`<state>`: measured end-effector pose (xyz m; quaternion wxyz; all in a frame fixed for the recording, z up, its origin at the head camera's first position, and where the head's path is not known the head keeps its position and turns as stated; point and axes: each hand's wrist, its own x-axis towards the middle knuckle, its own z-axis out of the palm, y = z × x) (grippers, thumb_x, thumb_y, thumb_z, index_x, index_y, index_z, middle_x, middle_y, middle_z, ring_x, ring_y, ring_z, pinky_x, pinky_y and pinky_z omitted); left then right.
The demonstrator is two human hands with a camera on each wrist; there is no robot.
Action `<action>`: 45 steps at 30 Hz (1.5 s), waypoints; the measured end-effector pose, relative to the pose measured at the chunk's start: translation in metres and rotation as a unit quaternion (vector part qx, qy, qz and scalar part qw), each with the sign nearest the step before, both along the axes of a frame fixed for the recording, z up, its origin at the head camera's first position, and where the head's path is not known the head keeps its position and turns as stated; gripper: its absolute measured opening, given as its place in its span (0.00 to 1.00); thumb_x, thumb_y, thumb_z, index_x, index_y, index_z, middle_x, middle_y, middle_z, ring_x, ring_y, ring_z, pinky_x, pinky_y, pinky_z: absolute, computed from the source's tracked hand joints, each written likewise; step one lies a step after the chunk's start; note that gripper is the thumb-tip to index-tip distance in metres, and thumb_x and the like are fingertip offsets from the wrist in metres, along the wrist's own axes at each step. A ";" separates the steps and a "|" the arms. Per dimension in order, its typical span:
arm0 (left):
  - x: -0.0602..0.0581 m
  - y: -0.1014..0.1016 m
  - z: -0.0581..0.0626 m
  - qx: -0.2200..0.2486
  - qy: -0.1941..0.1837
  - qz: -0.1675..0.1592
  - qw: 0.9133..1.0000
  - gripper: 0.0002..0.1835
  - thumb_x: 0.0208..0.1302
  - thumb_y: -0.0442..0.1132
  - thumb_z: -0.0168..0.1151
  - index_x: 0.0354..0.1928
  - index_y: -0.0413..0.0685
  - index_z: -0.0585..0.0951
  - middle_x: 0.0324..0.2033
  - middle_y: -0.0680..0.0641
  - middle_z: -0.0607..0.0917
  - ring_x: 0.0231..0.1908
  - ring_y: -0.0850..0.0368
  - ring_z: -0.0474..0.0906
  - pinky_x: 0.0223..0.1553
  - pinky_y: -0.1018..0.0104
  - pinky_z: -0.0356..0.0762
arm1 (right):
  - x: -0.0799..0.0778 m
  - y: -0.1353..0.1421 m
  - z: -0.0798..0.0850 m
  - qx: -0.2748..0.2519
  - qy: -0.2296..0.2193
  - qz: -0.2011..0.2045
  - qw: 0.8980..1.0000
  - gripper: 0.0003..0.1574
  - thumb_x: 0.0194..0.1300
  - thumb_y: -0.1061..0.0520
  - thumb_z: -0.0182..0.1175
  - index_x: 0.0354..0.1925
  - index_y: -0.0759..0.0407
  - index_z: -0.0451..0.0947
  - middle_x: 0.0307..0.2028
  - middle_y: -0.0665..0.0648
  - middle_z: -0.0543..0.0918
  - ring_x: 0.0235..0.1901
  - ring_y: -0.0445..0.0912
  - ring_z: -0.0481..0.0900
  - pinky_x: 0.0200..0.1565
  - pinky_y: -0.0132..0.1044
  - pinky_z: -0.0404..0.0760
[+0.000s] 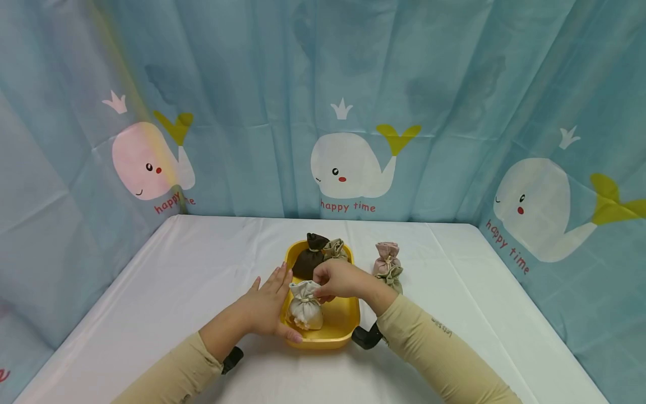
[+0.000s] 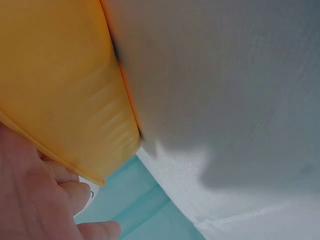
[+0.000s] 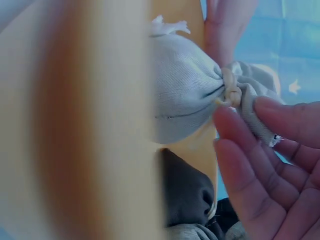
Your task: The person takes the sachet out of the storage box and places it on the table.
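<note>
The fingers (image 3: 240,165) of the right hand (image 1: 340,279) are bent close together, the thumb and forefinger pinching the gathered cloth above the tie of a white bag (image 1: 306,311); the others curve loosely below. The fingers of the left hand (image 1: 264,308) are straight and slightly spread, resting along the left rim of the yellow tray (image 1: 323,343), the thumb reaching over its near left corner; they have hold of nothing that shows.

The white bag is within the yellow tray, in its near left part, with its tied neck up and its frayed trim low; whether its base touches the tray's floor I cannot tell. At the tray's far end sit a dark brown bag (image 1: 309,259) and, just to its right, a beige bag (image 1: 335,250), partly hidden behind the right hand.

To the right of the tray, beyond the right wrist, stand a pink bag (image 1: 387,256) and, just in front of it, an olive bag (image 1: 391,278), part of which the arm hides. A black wrist mount (image 1: 367,336) shows by the tray's near right corner.

The tray rests on a white-covered bench (image 1: 454,320). Beyond the tray, a blue curtain (image 1: 242,67) printed with whales and "happy time" surrounds the bench.
</note>
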<state>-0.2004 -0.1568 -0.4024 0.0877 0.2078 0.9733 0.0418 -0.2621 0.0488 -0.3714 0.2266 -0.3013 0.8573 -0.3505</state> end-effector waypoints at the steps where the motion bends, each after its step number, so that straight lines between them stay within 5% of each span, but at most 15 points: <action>1: 0.000 0.000 0.000 0.001 0.000 -0.001 1.000 0.74 0.26 0.85 0.48 0.70 0.39 0.43 0.70 0.39 0.38 0.69 0.44 0.36 0.61 0.37 0.46 | 0.000 0.000 0.000 -0.008 -0.003 -0.001 1.000 0.09 0.55 0.61 0.64 0.22 0.57 0.75 0.22 0.53 0.82 0.25 0.45 0.82 0.28 0.33 0.80; 11: 0.000 0.000 -0.002 -0.005 0.004 0.002 1.000 0.75 0.24 0.86 0.46 0.70 0.39 0.43 0.70 0.40 0.37 0.69 0.46 0.35 0.61 0.37 0.46 | 0.002 0.002 0.010 -0.048 0.025 -0.001 0.999 0.09 0.57 0.62 0.63 0.21 0.58 0.76 0.22 0.52 0.83 0.25 0.44 0.82 0.30 0.33 0.80; 24: -0.001 -0.001 -0.001 -0.002 0.008 0.003 1.000 0.75 0.24 0.86 0.45 0.71 0.39 0.44 0.70 0.40 0.37 0.69 0.46 0.36 0.61 0.37 0.46 | -0.002 0.021 0.036 -0.087 0.042 -0.062 0.993 0.07 0.57 0.60 0.63 0.24 0.58 0.77 0.22 0.53 0.81 0.24 0.47 0.81 0.29 0.37 0.80; 37: 0.003 0.000 0.001 -0.008 0.003 0.005 1.000 0.76 0.23 0.87 0.45 0.71 0.40 0.43 0.70 0.40 0.36 0.69 0.47 0.35 0.61 0.38 0.45 | -0.001 0.059 0.067 -0.178 0.053 -0.124 0.975 0.07 0.58 0.61 0.63 0.27 0.65 0.77 0.27 0.59 0.82 0.30 0.49 0.83 0.37 0.42 0.81; 45: 0.001 0.000 -0.003 -0.017 0.008 0.006 1.000 0.76 0.22 0.88 0.43 0.71 0.41 0.42 0.70 0.41 0.35 0.69 0.47 0.35 0.62 0.39 0.46 | -0.001 0.089 0.084 -0.198 0.056 -0.158 0.966 0.07 0.58 0.63 0.61 0.28 0.68 0.75 0.28 0.59 0.82 0.31 0.49 0.83 0.32 0.39 0.81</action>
